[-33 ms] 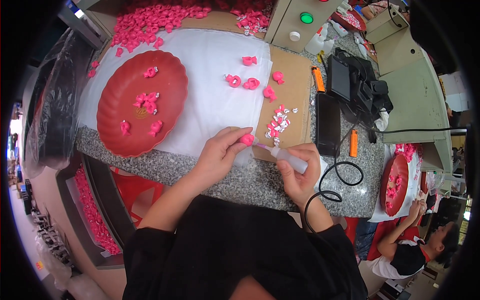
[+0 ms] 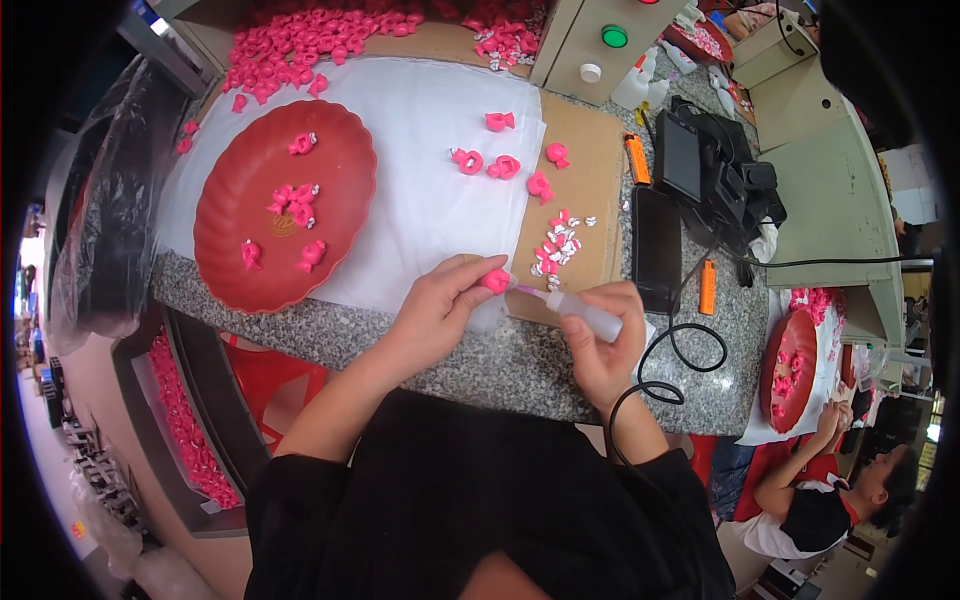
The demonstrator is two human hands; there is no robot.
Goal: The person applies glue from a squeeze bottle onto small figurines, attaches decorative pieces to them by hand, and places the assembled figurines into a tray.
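Note:
Between thumb and fingers my left hand (image 2: 437, 305) pinches a small pink plastic piece (image 2: 495, 281) above the front of the workbench. My right hand (image 2: 612, 350) is closed around a translucent squeeze bottle (image 2: 590, 317), tilted with its thin purplish nozzle (image 2: 530, 290) pointing left. The nozzle's tip is at or very near the pink piece; contact cannot be made out. Beyond my hands, small white-and-pink parts (image 2: 556, 250) lie heaped on a cardboard sheet (image 2: 590, 150). Several hollow pink pieces (image 2: 503, 167) lie loose on the white paper and the cardboard.
A scalloped red tray (image 2: 345, 150) with several pink pieces stands left. Behind lies a large pink pile (image 2: 290, 50). To the right are orange lighters (image 2: 707, 287), a black device (image 2: 680, 155) and a looped black cable (image 2: 680, 390). A co-worker (image 2: 835, 500) sits far right.
The squeeze bottle and my right hand have shifted very slightly to the right. My left hand still holds the pink piece in almost the same place.

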